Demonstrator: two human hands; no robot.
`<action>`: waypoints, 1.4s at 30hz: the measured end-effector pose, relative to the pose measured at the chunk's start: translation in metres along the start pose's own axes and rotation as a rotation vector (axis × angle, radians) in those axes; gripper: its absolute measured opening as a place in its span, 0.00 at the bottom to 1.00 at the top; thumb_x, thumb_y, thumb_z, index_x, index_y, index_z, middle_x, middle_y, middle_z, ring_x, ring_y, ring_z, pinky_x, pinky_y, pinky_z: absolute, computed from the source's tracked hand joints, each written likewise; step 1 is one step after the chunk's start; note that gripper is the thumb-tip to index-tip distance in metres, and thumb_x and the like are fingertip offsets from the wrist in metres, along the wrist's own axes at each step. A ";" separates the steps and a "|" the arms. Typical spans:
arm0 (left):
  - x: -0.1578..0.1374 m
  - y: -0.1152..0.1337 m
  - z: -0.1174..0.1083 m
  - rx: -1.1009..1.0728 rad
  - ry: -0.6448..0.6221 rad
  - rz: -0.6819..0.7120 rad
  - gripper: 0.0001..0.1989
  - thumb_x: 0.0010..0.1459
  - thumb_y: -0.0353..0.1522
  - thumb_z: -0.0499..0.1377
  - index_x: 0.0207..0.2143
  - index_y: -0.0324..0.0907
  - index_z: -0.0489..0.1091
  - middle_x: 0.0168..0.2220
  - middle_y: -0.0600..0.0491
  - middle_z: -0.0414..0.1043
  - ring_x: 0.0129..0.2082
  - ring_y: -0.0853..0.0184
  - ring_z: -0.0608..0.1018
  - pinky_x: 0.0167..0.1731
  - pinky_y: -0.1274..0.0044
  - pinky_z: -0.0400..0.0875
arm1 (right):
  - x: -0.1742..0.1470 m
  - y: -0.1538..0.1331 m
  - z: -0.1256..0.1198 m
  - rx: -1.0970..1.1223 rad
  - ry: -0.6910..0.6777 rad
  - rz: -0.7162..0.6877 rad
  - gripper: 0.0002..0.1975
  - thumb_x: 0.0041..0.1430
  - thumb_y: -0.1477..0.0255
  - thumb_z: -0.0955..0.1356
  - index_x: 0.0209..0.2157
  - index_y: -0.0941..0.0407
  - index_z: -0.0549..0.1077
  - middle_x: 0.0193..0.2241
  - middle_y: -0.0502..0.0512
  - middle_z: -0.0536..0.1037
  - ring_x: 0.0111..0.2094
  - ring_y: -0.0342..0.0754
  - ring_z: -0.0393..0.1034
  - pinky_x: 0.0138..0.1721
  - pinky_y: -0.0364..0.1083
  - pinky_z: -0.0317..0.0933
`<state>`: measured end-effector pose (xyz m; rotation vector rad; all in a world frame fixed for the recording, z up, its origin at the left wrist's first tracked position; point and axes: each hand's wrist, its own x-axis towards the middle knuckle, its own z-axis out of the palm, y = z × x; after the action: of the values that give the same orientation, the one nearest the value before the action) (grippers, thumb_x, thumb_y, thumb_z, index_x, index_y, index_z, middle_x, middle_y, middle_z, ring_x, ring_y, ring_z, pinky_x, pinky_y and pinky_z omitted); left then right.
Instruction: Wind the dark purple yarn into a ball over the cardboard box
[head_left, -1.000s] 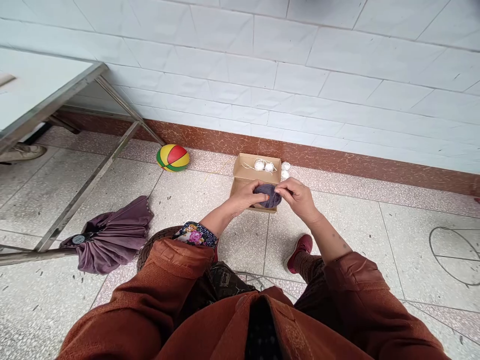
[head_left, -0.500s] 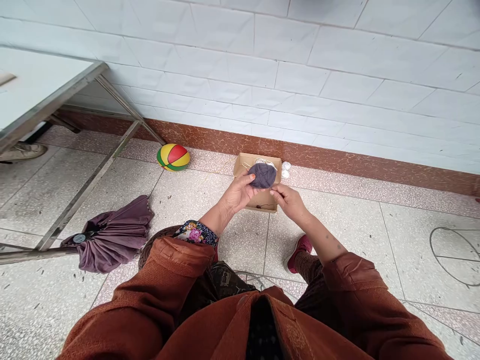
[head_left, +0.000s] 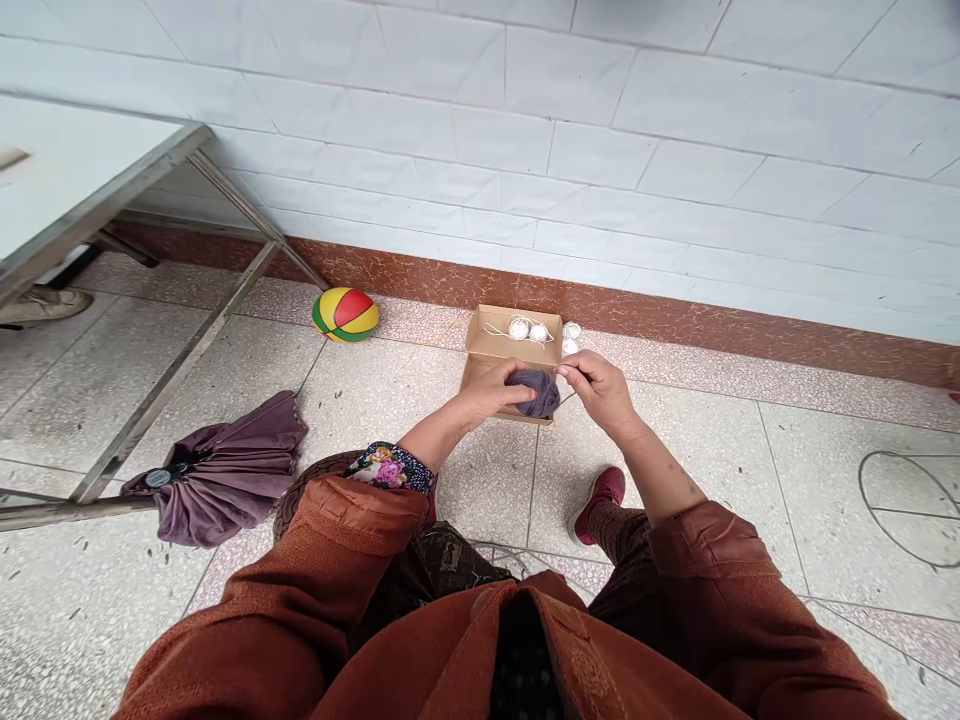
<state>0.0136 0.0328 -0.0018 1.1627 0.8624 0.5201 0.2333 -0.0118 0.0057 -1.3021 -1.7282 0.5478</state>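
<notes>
On the yarn ball [head_left: 538, 393], the left hand [head_left: 491, 393] hides the nine-o'clock side from me, and both block part of the box [head_left: 487, 346]. I lose the strand [head_left: 568, 397] at the right hand [head_left: 601, 392], too fine to follow. My view's edges cut off the surface [head_left: 75, 150] at ten o'clock, a shoe [head_left: 52, 305] at nine, a wire ring [head_left: 911, 515] near four.

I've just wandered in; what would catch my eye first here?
Probably the bright yellow, red and green ball on the floor, near the table at left. Next, the ball of dark yarn in the left hand, over an open cardboard box. A purple folded umbrella lies to the left.
</notes>
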 end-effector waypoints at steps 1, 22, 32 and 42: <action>-0.002 0.001 0.001 -0.027 -0.076 -0.014 0.21 0.47 0.36 0.70 0.44 0.41 0.72 0.42 0.51 0.75 0.42 0.64 0.76 0.43 0.71 0.71 | 0.000 0.003 0.000 -0.002 0.009 0.020 0.19 0.71 0.53 0.66 0.34 0.52 0.78 0.33 0.55 0.81 0.37 0.52 0.75 0.44 0.50 0.69; 0.011 -0.006 -0.006 -0.267 0.314 0.098 0.21 0.47 0.36 0.71 0.43 0.41 0.73 0.44 0.50 0.77 0.42 0.64 0.77 0.41 0.73 0.72 | -0.009 -0.020 0.014 0.142 -0.271 -0.063 0.16 0.72 0.57 0.67 0.38 0.52 0.79 0.33 0.53 0.81 0.34 0.48 0.75 0.40 0.47 0.68; -0.006 0.001 0.001 -0.170 -0.193 -0.038 0.22 0.50 0.36 0.70 0.48 0.43 0.75 0.46 0.48 0.76 0.44 0.62 0.78 0.44 0.70 0.72 | 0.005 0.003 0.004 0.039 0.023 0.067 0.19 0.69 0.53 0.68 0.32 0.51 0.80 0.32 0.55 0.81 0.36 0.52 0.75 0.43 0.51 0.69; 0.000 0.008 0.003 -0.589 -0.077 0.174 0.26 0.51 0.39 0.70 0.52 0.42 0.75 0.54 0.43 0.77 0.53 0.56 0.79 0.51 0.67 0.73 | -0.008 0.016 0.031 0.036 -0.124 0.204 0.14 0.69 0.61 0.67 0.32 0.53 0.77 0.29 0.53 0.79 0.32 0.50 0.72 0.37 0.47 0.67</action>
<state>0.0163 0.0335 0.0060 0.7096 0.4901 0.8028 0.2165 -0.0091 -0.0257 -1.4546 -1.6862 0.7877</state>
